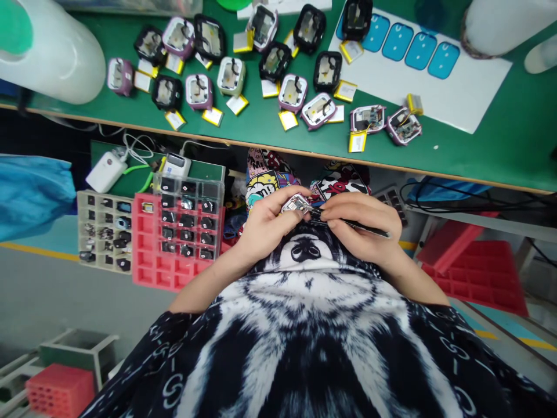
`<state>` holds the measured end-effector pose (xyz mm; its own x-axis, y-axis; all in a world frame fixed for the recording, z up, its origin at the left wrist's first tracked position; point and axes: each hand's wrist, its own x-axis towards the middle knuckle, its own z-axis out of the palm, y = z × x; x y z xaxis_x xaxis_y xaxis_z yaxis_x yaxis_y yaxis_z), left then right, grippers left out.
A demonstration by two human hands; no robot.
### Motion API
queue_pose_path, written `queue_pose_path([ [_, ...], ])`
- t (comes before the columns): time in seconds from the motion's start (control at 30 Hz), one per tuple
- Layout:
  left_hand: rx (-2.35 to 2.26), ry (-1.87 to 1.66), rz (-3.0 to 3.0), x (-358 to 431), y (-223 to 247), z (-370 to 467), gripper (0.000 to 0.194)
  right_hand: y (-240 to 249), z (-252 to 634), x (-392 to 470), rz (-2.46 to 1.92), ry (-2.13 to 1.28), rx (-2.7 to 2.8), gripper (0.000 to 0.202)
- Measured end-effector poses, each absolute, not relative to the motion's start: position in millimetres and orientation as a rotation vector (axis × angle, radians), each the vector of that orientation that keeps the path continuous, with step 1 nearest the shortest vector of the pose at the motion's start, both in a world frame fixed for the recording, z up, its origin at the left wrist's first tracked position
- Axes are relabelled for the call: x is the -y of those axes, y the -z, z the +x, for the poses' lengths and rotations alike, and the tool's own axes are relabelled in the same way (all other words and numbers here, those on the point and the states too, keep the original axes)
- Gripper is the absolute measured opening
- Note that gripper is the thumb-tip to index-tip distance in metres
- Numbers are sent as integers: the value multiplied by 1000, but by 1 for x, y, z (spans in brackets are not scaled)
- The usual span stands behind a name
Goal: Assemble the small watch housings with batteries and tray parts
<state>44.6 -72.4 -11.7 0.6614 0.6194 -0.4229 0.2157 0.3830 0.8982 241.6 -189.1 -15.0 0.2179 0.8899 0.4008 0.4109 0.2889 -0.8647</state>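
Note:
My left hand [272,223] grips a small opened watch case [296,204] with its circuit parts showing, held above my lap. In my right hand [363,223] are dark tweezers [365,227], their tip reaching to the inside edge of the case. Fingers hide part of the case and the exact point where the tip touches. On the green bench in front, two purple watch cases with bare circuits, one [368,119] and another [404,126], lie nearest to my hands, each with a yellow-edged battery [357,141] by it.
Several more watch cases [199,91] with batteries cover the green bench [261,130]. Blue adhesive pieces [444,60] lie on a white sheet [476,96]. At left stand a red tray [145,255], a clear compartment box [187,217] and a white power bank [105,172]. Red trays [483,273] are at right.

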Motion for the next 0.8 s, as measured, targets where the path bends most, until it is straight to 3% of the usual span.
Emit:
queue_pose_path([
  [0.17,-811,-268,1003,73,15,44,33,20,240,188,-1290,-499,1347,16],
  [0.8,-735,-164,1579,75,8,48,36,15,248,184,-1368,-744,1179,9],
])
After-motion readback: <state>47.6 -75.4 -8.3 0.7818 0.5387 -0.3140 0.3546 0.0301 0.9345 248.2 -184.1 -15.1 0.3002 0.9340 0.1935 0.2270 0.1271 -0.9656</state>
